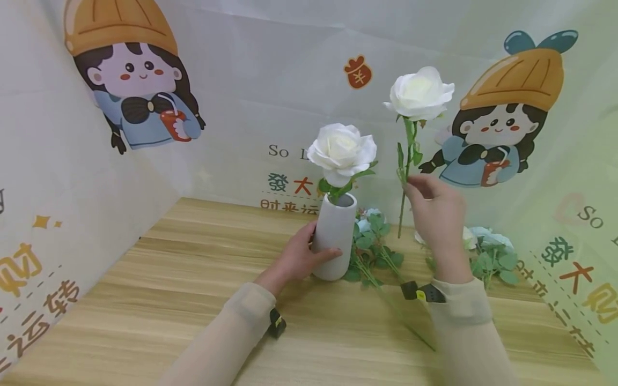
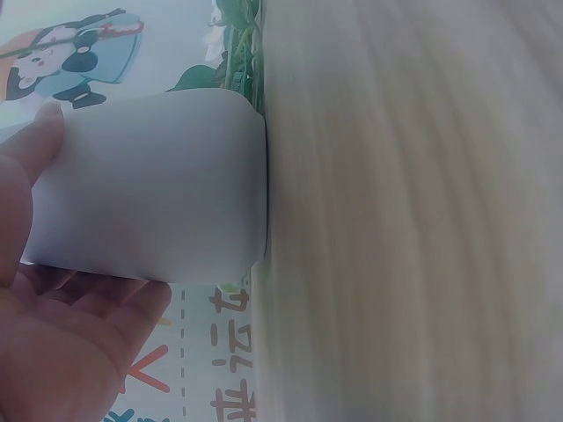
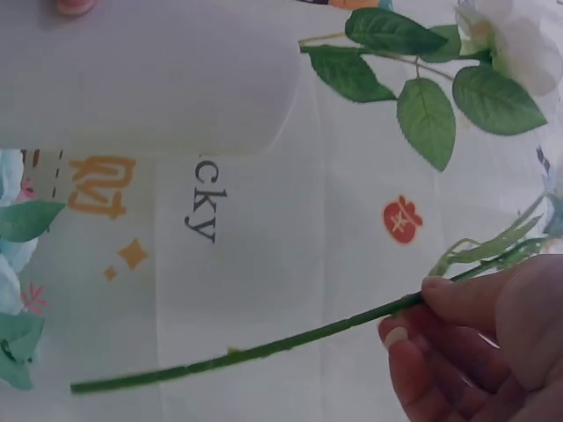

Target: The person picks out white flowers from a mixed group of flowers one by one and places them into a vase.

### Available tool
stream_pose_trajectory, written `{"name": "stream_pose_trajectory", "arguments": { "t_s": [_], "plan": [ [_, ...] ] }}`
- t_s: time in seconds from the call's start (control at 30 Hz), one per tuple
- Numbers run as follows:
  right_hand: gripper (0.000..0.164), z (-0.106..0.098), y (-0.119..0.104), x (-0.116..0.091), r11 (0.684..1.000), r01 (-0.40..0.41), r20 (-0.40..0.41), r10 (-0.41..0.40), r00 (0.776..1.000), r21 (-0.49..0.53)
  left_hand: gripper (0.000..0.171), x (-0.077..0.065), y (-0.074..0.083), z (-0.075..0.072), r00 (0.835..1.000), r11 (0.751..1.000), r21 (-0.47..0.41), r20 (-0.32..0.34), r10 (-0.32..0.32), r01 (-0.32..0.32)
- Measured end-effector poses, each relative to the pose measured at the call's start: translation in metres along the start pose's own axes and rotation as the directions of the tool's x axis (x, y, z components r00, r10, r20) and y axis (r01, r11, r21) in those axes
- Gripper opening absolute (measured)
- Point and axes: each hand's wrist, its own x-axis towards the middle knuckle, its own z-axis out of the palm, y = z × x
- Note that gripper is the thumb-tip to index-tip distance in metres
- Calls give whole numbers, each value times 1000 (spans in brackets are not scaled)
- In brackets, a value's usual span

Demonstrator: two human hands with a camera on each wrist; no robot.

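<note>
A white vase (image 1: 335, 236) stands upright on the wooden table, and my left hand (image 1: 299, 257) grips its lower body from the left. One white rose (image 1: 341, 153) rises from the vase mouth, its leaves just over the rim. To the right of the vase, my right hand (image 1: 439, 220) pinches the stem of a second white rose (image 1: 421, 95) between thumb and fingers. That rose is upright in the air, its bare stem end (image 3: 132, 382) pointing down beside the vase. In the left wrist view the vase (image 2: 158, 185) has its base on the table.
Blue artificial flowers (image 1: 374, 221) with green leaves lie right of and behind the vase, one long stem (image 1: 405, 321) reaching toward the front. More pale blue and white flowers (image 1: 494, 241) lie behind the right wrist. A printed cloth (image 1: 251, 80) encloses the wooden table (image 1: 183, 279).
</note>
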Motion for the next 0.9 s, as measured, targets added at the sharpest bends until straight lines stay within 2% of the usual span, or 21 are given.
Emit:
{"name": "stream_pose_trajectory", "arguments": {
  "t_s": [0.13, 0.23, 0.3, 0.37, 0.43, 0.5, 0.57, 0.6, 0.63, 0.7, 0.77, 0.83, 0.9],
  "plan": [
    [16, 2, -5, -2, 997, 66, -78, -63, 995, 39, 73, 0, 1, 0, 1000, 1000, -6, -3, -2, 2],
    [16, 3, -6, -2, 988, 137, -153, -125, 980, 71, 73, 1, 0, 0, 1000, 1000, -11, -5, 6, -6],
    [14, 4, -8, -2, 974, 184, -208, -154, 966, 133, 73, 1, 0, 0, 1000, 1000, -17, -6, 16, -16],
    [10, 5, -13, -1, 945, 241, -262, -181, 948, 220, 73, 1, 0, -1, 1000, 1000, -15, -6, 20, -20],
    [8, 4, -21, -1, 892, 306, -310, -203, 929, 333, 73, 1, 0, -1, 1000, 1000, -16, -6, 22, -22],
    [11, 3, -30, -1, 811, 356, -345, -204, 916, 465, 73, 1, 1, -1, 1000, 1000, -13, -8, 19, -19],
    [15, 2, -38, -2, 715, 377, -354, -192, 915, 588, 72, 1, 2, -1, 1000, 1000, -13, -11, 14, -15],
    [16, 1, -40, -2, 679, 379, -352, -186, 917, 629, 72, 1, 3, -2, 1000, 1000, -13, -12, 14, -14],
    [17, 1, -43, -3, 659, 373, -345, -180, 921, 653, 72, 1, 3, -2, 1000, 1000, -13, -13, 12, -12],
    [17, 1, -46, -6, 648, 346, -328, -155, 932, 679, 72, 0, 3, -2, 1000, 1000, -11, -12, 7, -7],
    [16, 2, -48, -9, 692, 324, -312, -148, 938, 645, 72, 0, 3, -2, 1000, 1000, -11, -9, 5, -5],
    [16, 3, -49, -11, 724, 302, -294, -143, 945, 620, 73, 0, 3, -1, 1000, 1000, -8, -6, 1, -2],
    [19, 6, -49, -13, 720, 271, -267, -122, 956, 639, 73, 0, 2, -1, 1000, 1000, -6, -4, -3, 3]
  ]
}}
